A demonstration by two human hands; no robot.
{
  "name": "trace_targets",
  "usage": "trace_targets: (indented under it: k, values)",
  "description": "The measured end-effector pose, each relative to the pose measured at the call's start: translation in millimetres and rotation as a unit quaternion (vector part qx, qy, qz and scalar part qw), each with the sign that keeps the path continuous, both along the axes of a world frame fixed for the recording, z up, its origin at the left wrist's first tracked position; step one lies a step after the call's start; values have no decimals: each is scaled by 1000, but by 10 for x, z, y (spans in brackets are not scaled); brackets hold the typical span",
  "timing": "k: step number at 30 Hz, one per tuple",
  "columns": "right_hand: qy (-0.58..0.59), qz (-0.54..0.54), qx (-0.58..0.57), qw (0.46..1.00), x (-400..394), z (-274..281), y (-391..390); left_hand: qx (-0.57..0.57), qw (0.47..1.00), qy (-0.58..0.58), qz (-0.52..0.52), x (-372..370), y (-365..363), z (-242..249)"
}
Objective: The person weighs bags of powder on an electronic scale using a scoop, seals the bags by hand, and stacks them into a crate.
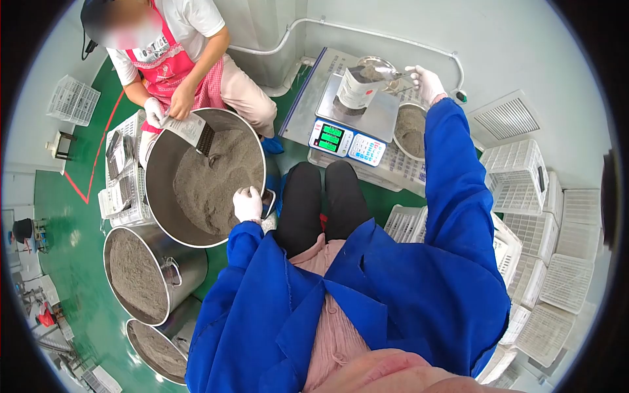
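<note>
My right hand [427, 84], in a white glove, is closed on the handle of a metal scoop [388, 68]. The scoop is tipped at the mouth of a white printed bag [357, 92] and carries grey-brown powder. That bag stands on the steel plate of a digital scale [350, 141] with lit green displays. Below my right hand is a metal bowl [410, 131] of the same powder. My left hand [247, 204], also gloved, has its fingers curled over the near rim of a large steel pot [164, 226]. Loose powder [219, 173] lies heaped inside it.
Across the pot sits a person in a pink apron [171, 59], holding another printed bag [185, 128] over the powder. Two more steel drums [134, 275] of powder stand at lower left. White plastic crates [521, 173] are stacked at right. A pipe runs along the wall.
</note>
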State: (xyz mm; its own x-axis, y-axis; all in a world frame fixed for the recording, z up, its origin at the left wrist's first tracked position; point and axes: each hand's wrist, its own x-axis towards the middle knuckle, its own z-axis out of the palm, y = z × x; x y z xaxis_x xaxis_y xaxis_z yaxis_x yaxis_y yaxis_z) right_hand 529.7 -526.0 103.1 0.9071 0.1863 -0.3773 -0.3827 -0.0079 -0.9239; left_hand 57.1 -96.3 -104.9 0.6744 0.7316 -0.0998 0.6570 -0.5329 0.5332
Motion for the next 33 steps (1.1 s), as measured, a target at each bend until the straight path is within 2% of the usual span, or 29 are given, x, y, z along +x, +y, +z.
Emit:
trace_targets:
  k: [3, 5, 7, 9, 11, 13, 15, 17, 19, 21, 24, 25, 27, 29, 31, 33]
  values:
    - [38, -39, 109, 993, -156, -82, -354, 17, 1000, -6, -12, -31, 47, -108]
    - [72, -84, 137, 984, -226, -153, -673, 19, 1000, -12, -10, -28, 61, -92]
    - [62, -83, 124, 987, -329, -243, -1067, 12, 1000, -17, -4, -9, 38, -38]
    - [74, -129, 104, 983, -395, -409, -1428, 8, 1000, -7, -10, -1, 32, -32]
    - [61, -161, 23, 985, -429, -670, -1745, 7, 1000, -4, -18, 9, 72, -72]
    - [-3, -154, -122, 980, -666, -800, -1688, -6, 1000, 14, -6, -3, 104, -120]
    - [-100, -105, -263, 954, -935, -999, -1636, -6, 1000, 17, -1, 19, 102, -148]
    - [-144, -56, -431, 889, -1119, -1223, -1504, -15, 1000, 13, 0, 25, 147, -241]
    - [-286, 14, -592, 753, -1230, -1536, -1505, -43, 998, 43, 17, 46, 147, -211]
    - [-194, 60, -614, 762, -1313, -1835, -1482, -47, 998, 45, 26, 48, 88, -113]
    - [-154, 30, -633, 758, -1412, -2198, -1498, -61, 997, 39, 29, 61, 49, 39]
    - [-107, 43, -644, 756, -1385, -2115, -1455, -68, 997, 37, 28, 73, 14, 153]
    - [-98, 25, -711, 696, -1589, -1399, -996, -33, 999, 29, 10, 47, 109, -67]
    - [-231, 13, -664, 711, -1426, -1228, -779, -16, 1000, 17, 13, 47, 150, -165]
    - [-381, 50, -551, 741, -1121, -1245, -549, -6, 1000, 12, 22, 58, 92, -124]
    - [-377, 63, -456, 804, -1059, -951, -64, 1, 999, 15, 36, 42, 14, 53]
